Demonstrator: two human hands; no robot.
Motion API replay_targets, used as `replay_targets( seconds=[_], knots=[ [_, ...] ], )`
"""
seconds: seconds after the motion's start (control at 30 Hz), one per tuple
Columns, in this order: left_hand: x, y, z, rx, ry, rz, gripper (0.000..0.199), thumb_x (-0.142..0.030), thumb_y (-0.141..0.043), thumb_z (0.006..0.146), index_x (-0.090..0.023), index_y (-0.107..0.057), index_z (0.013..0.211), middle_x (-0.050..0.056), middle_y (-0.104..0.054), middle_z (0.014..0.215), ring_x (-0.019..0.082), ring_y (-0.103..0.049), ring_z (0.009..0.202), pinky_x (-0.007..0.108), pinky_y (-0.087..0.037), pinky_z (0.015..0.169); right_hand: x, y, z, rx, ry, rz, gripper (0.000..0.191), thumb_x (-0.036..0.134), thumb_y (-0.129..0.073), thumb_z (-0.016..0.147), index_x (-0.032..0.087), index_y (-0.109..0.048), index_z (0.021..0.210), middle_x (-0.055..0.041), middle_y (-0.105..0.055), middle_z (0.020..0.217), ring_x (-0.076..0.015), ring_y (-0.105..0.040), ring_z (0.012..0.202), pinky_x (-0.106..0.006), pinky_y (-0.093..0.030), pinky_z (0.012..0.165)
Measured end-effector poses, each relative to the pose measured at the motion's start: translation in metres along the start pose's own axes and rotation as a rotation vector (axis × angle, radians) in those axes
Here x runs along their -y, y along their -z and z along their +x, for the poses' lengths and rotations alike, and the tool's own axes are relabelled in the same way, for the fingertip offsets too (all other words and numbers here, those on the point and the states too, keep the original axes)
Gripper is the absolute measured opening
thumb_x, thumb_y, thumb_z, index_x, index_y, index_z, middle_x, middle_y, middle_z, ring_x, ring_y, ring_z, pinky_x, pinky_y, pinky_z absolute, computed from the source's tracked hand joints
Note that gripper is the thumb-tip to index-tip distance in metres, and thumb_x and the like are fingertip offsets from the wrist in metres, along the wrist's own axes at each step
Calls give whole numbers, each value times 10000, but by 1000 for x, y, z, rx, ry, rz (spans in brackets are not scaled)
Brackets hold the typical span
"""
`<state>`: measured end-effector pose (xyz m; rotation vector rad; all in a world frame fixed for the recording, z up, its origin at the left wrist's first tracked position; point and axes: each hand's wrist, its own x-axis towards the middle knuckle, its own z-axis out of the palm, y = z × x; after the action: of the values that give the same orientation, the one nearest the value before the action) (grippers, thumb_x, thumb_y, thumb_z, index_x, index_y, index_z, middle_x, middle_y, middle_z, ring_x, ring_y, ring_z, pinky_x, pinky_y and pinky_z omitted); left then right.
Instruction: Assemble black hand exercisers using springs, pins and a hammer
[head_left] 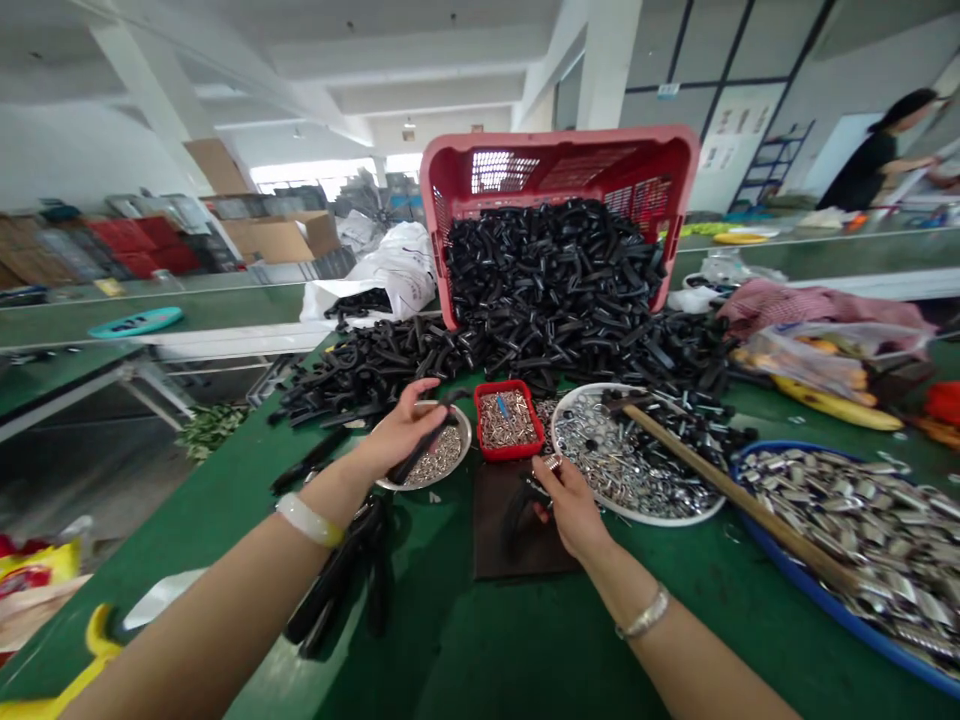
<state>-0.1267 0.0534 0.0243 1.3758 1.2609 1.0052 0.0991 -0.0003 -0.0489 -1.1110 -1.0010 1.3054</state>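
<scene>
My left hand [405, 432] is closed around a black curved handle-like part [420, 452], over a white bowl [466, 450] of small metal pieces. My right hand [571, 505] grips another black handle-like part [516, 512], which looks blurred, above a dark brown pad [487, 560]. A small shiny metal piece [553, 463] shows at the right fingertips. Between and beyond the hands sits a red square tray [538, 440] of small metal pins, with a blue item on top. Several black parts [379, 570] lie on the green table below my left wrist.
A tipped red crate [559, 142] spills a heap of black parts [555, 270] across the back. To the right, a wooden-handled hammer [720, 475] rests across a white tray [559, 420] of hardware and a blue basin [795, 590] of metal pieces. A person [870, 160] stands far right.
</scene>
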Motion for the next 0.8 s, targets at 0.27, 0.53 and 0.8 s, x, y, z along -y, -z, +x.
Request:
replay_targets(
  seconds=[0.27, 0.53, 0.8],
  knots=[
    [8, -103, -26, 105, 62, -100, 429, -477, -459, 800, -198, -533, 1118, 69, -625, 1043, 180, -596, 891, 292, -485, 759, 30, 8, -9, 6, 278, -234, 258, 465, -501, 773, 210, -480, 804, 33, -541, 629, -96, -492, 482, -211, -396, 421],
    [6, -132, -28, -21, -44, -51, 532, -578, -270, 832, -171, -561, 1013, 63, -638, 1014, 205, -581, 933, 300, -480, 761, 43, 17, -12, -33, 534, -637, 165, 360, -463, 821, 195, -473, 826, -50, -604, 752, -174, -574, 689, -280, -429, 624],
    [12, -132, -21, -188, -186, 191, 476, -561, -292, 830, -150, -523, 895, 84, -620, 874, 200, -582, 815, 305, -468, 679, 47, 13, -5, -45, 582, -960, 223, 336, -420, 832, 136, -480, 910, -98, -623, 731, -215, -592, 658, -299, -423, 605]
  ],
)
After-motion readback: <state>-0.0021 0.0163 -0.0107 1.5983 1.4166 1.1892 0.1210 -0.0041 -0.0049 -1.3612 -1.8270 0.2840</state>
